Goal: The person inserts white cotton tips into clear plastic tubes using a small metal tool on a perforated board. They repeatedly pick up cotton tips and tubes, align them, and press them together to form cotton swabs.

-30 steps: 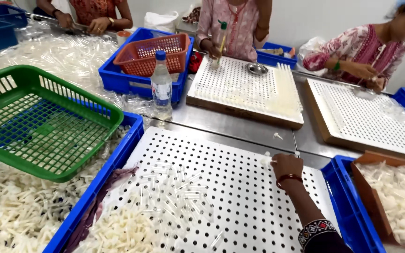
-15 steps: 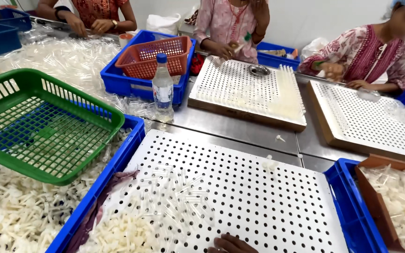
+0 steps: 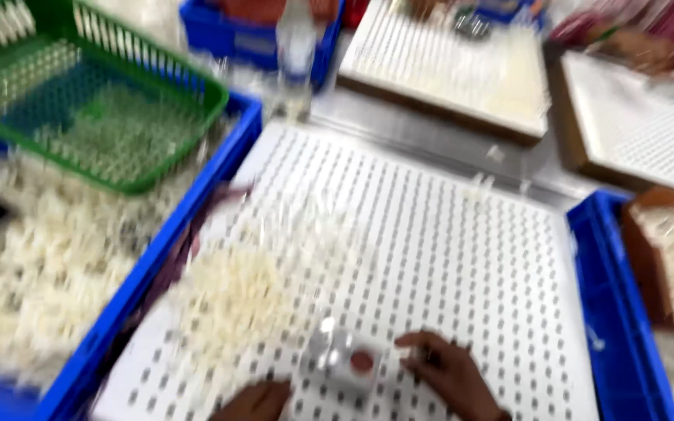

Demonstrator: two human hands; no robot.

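Both hands are resting low on the white perforated board [image 3: 431, 234]: the right hand [image 3: 450, 374], fingers spread, is touching a small silvery tool [image 3: 342, 355]; the left hand [image 3: 255, 401] is mostly hidden, its fingers impossible to tell. A heap of pale pieces [image 3: 235, 300] is lying just left of the fingers. Likely loading pieces into holes, calling for a firmer grip.

— What does the person wear on the hands?
— Nothing shows: the right hand [image 3: 448, 373] is bare to the wrist, no ring or glove to make out through the blur.
— And the left hand [image 3: 257, 401]?
— Bare too; only its top shows, no sleeve in view.
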